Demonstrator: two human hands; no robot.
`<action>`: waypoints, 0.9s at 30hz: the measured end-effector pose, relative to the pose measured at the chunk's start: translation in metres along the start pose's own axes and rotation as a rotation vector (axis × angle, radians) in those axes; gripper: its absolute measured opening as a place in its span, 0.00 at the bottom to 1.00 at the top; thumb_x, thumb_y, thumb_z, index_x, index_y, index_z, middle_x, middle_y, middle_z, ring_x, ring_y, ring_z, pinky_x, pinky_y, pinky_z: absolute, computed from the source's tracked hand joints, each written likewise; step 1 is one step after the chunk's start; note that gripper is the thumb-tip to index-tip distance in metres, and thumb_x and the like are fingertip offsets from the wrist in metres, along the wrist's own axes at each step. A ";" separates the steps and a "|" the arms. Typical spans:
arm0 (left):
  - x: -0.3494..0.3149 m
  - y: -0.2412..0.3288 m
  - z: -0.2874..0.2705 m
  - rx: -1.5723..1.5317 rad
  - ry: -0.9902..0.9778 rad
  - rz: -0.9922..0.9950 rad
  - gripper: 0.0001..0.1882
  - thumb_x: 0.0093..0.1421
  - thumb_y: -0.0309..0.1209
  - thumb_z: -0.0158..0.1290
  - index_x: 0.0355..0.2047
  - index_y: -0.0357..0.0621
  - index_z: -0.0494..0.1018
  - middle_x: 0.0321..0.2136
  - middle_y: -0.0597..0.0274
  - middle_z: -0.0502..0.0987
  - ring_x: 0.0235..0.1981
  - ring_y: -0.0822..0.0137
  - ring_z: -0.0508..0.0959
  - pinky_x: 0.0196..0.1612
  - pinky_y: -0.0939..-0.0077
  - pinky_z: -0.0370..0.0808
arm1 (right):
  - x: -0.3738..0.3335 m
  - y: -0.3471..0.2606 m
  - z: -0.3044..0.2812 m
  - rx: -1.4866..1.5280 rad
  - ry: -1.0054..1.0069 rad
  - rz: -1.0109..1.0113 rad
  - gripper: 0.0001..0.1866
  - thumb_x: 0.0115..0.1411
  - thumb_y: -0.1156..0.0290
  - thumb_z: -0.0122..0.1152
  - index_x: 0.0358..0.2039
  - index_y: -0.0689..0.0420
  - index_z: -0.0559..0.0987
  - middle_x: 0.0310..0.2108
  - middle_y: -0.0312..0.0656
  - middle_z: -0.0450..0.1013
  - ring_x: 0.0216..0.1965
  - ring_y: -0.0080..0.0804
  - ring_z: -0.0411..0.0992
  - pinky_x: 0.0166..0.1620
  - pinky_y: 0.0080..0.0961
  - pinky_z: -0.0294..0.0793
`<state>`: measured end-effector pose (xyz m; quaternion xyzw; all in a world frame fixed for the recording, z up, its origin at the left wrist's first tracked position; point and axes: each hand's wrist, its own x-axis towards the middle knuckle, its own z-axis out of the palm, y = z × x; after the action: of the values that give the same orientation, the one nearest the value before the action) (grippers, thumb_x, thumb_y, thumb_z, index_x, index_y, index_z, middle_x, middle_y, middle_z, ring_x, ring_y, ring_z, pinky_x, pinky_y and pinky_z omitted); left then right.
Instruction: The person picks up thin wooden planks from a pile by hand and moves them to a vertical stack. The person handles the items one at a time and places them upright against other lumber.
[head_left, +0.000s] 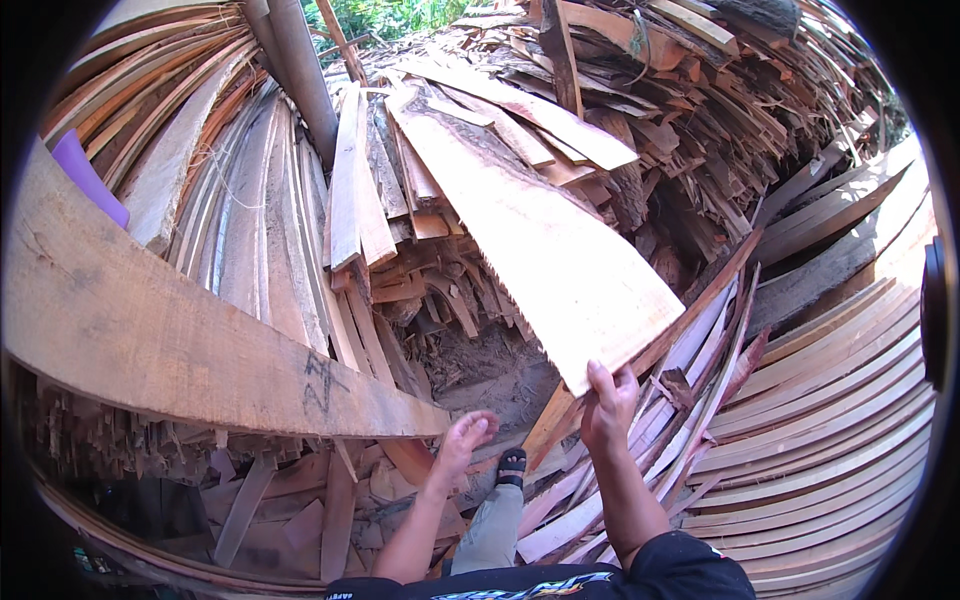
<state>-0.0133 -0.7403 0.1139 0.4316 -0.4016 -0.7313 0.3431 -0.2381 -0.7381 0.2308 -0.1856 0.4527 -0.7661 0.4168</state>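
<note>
My right hand (608, 405) pinches the near corner of a wide, pale wooden board (560, 240), thumb on top. The board slopes away from me, and its far end rests on a heap of sawn wood. One long side of it is rough and jagged. My left hand (466, 443) is apart from that board, its fingers loosely curled with nothing in them. Beside it lies the end of a long, thick plank (200, 330) with dark marks on its face, which reaches across from the left. Whether my left fingers touch that end I cannot tell.
Narrow boards (820, 450) are stacked at the right, with loose strips (690, 380) beside them. Slabs and offcuts (690, 130) form a high pile behind. Upright planks (260, 200) and a post (305, 80) stand at the left. My sandalled foot (511, 465) is among scraps.
</note>
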 end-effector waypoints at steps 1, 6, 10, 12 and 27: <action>0.010 0.024 0.013 -0.084 -0.025 0.040 0.21 0.65 0.41 0.45 0.50 0.38 0.66 0.45 0.54 0.73 0.45 0.64 0.74 0.49 0.68 0.71 | -0.029 -0.007 -0.017 0.015 -0.014 0.005 0.18 0.55 0.73 0.59 0.43 0.69 0.70 0.39 0.44 0.73 0.38 0.25 0.71 0.45 0.23 0.68; 0.065 0.083 0.049 -0.422 -0.044 0.060 0.26 0.64 0.51 0.42 0.48 0.40 0.64 0.43 0.55 0.72 0.43 0.62 0.74 0.47 0.63 0.72 | -0.134 -0.042 -0.115 -0.020 0.076 0.170 0.28 0.54 0.73 0.59 0.53 0.70 0.63 0.49 0.49 0.69 0.50 0.36 0.69 0.56 0.30 0.64; 0.091 0.100 0.055 -0.331 -0.037 0.001 0.30 0.60 0.56 0.46 0.48 0.41 0.65 0.36 0.61 0.71 0.38 0.64 0.74 0.46 0.64 0.72 | -0.179 -0.061 -0.157 -0.011 0.079 0.266 0.28 0.55 0.71 0.61 0.52 0.69 0.64 0.47 0.49 0.70 0.47 0.36 0.71 0.53 0.30 0.68; 0.110 0.103 0.048 -0.428 -0.024 0.001 0.27 0.61 0.53 0.46 0.48 0.42 0.67 0.43 0.58 0.72 0.44 0.63 0.73 0.48 0.61 0.72 | -0.199 -0.057 -0.181 -0.041 0.081 0.343 0.28 0.55 0.70 0.62 0.52 0.68 0.64 0.47 0.48 0.70 0.47 0.35 0.71 0.53 0.30 0.68; 0.126 0.000 0.094 -0.179 0.522 0.316 0.21 0.64 0.38 0.49 0.42 0.27 0.69 0.40 0.50 0.74 0.39 0.65 0.73 0.42 0.70 0.70 | -0.278 0.058 -0.352 -0.076 -0.008 0.924 0.23 0.56 0.64 0.63 0.49 0.59 0.70 0.41 0.40 0.74 0.40 0.33 0.74 0.44 0.33 0.75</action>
<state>-0.1478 -0.8197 0.0980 0.5050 -0.2964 -0.5660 0.5803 -0.2812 -0.3382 0.0240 0.0175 0.5142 -0.4819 0.7092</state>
